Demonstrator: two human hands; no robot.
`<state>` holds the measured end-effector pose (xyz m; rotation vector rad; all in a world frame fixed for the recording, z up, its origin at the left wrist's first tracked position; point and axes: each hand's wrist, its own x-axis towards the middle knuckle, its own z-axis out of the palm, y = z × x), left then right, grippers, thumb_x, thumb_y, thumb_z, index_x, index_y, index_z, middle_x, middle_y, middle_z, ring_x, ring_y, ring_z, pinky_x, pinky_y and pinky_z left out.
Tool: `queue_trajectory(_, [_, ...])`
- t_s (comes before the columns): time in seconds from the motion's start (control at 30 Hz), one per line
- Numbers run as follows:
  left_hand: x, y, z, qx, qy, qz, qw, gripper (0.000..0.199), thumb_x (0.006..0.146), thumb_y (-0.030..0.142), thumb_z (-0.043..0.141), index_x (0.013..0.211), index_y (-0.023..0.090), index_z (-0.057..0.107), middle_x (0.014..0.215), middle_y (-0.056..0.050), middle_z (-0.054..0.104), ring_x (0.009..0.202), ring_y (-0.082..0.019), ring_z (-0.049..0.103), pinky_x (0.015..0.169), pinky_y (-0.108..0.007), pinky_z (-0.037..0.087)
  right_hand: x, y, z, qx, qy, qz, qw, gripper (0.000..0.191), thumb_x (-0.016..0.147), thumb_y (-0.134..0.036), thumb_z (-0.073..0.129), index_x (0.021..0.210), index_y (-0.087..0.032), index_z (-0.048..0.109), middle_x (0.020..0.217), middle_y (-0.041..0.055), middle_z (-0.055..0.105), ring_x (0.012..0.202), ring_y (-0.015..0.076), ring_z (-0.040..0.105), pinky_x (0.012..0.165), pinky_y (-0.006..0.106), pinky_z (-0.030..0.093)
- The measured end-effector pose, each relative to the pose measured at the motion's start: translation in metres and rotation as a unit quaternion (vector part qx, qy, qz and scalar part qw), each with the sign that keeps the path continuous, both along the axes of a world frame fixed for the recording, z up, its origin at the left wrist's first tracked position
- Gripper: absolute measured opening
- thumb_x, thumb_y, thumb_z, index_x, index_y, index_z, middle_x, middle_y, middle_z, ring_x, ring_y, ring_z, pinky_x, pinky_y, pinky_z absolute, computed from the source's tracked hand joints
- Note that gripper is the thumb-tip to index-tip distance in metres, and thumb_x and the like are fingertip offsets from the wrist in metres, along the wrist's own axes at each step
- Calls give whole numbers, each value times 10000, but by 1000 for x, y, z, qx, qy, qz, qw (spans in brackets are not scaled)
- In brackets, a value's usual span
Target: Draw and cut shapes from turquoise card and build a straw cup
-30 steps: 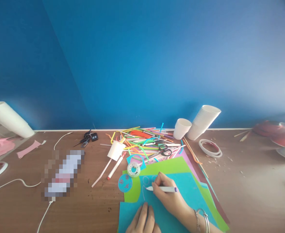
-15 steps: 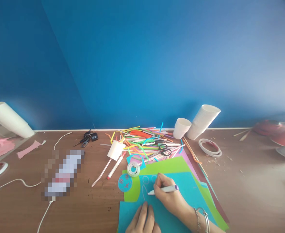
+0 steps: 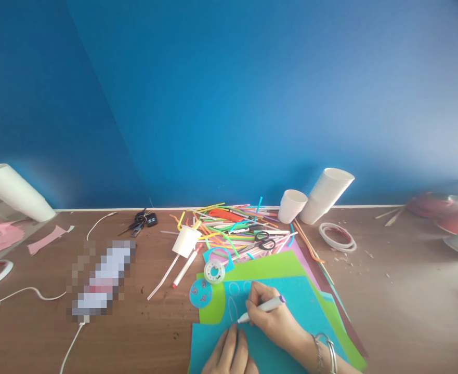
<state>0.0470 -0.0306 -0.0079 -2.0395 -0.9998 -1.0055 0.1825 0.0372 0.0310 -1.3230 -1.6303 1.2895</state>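
Note:
My right hand (image 3: 270,311) grips a white marker (image 3: 263,308) with a purple end, its tip on a blue sheet of paper (image 3: 291,296). Pale outlines of rounded shapes (image 3: 233,306) show on that sheet, left of the marker. My left hand (image 3: 231,353) lies on the lower part of the sheet, fingers stretched out, close below the marker tip. Under the blue sheet is a green sheet (image 3: 267,267). A blue paper disc (image 3: 200,293) with a face drawn in red rests at the sheets' left edge, beside a roll of clear tape (image 3: 214,271).
Coloured straws (image 3: 229,234) lie heaped behind the paper, with black-handled scissors (image 3: 265,240) among them. A paper cup with straws (image 3: 185,240) and a red-capped marker (image 3: 187,266) are left. Stacked cups (image 3: 328,195) and a white tape roll (image 3: 338,237) stand right; keys (image 3: 141,221) lie further left.
My right hand has shifted slightly down, and the marker tip with it, close to my left fingertips. The pale line on the blue sheet is longer. My left hand stays in place.

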Motion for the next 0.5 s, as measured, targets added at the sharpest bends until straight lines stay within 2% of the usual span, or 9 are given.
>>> queue_trajectory(0.13, [1,0,-2,-16,-2,2,1000,391,875,30,263,588,183,480,681,-10,703,675,-146,687,665,-246,508,7,9,9,-93,98,-62,989,204,713,-289,489,553,-226,379,424,-53,517,424,109,467,444,214,323])
queue_trajectory(0.23, [2,-3,-5,-14,-6,7,1000,359,878,52,301,596,184,481,685,-20,700,686,-162,685,689,-272,511,16,11,15,-123,70,-74,987,224,720,-307,510,557,-228,378,406,-48,533,411,111,459,430,213,301])
queue_trajectory(0.4, [4,-4,-9,-6,-11,15,1000,361,858,27,303,592,179,492,692,-29,692,711,-160,673,719,-280,508,23,3,10,-14,4,-20,1000,235,761,-325,534,584,-223,416,477,-32,575,489,132,525,498,232,374])
queue_trajectory(0.5, [4,-4,-9,-13,-9,15,1000,373,859,17,284,594,178,491,704,-30,689,734,-154,664,729,-276,502,22,-1,4,10,-7,-11,1000,232,786,-302,517,590,-222,422,495,-29,588,502,133,517,512,235,389])
